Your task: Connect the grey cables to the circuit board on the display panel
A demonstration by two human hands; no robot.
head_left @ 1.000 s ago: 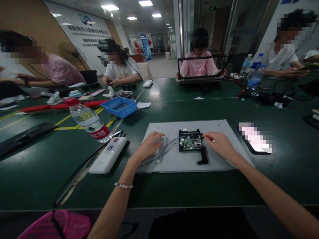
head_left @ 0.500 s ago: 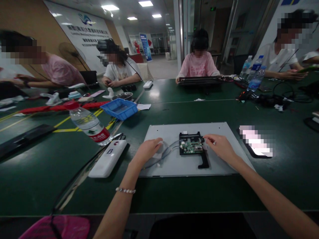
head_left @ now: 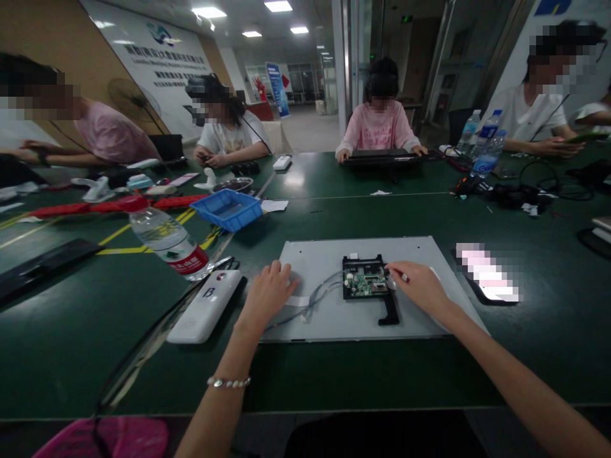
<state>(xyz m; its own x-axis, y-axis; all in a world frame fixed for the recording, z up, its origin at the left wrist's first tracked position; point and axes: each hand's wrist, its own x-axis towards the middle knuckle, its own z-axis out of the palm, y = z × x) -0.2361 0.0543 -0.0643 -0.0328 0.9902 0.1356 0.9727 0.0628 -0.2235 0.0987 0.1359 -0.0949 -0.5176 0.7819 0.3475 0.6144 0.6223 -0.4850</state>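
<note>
A flat grey panel (head_left: 324, 254) lies before me on the green table. On it sits a black plastic bracket (head_left: 392, 312) holding a green circuit board (head_left: 365, 285). Thin grey-blue cables (head_left: 317, 298) run from the board to the left. My left hand (head_left: 270, 292) is over the panel's left edge, fingers apart, with nothing seen in it. A small white paper-like strip (head_left: 298, 301) lies by its thumb. My right hand (head_left: 420, 285) pinches at the bracket's right edge; what its fingertips hold is too small to make out.
Left of the panel lie a white power bank (head_left: 207, 308) and a tilted water bottle (head_left: 167, 238). A blue tray (head_left: 231, 213) stands behind them. A lit phone (head_left: 489, 273) lies to the right. Several people sit around the table, one handling a dark flat device (head_left: 382, 158).
My left hand has moved left, away from the white strip and cables, and its fingers have spread. My right hand stays at the bracket's right edge.
</note>
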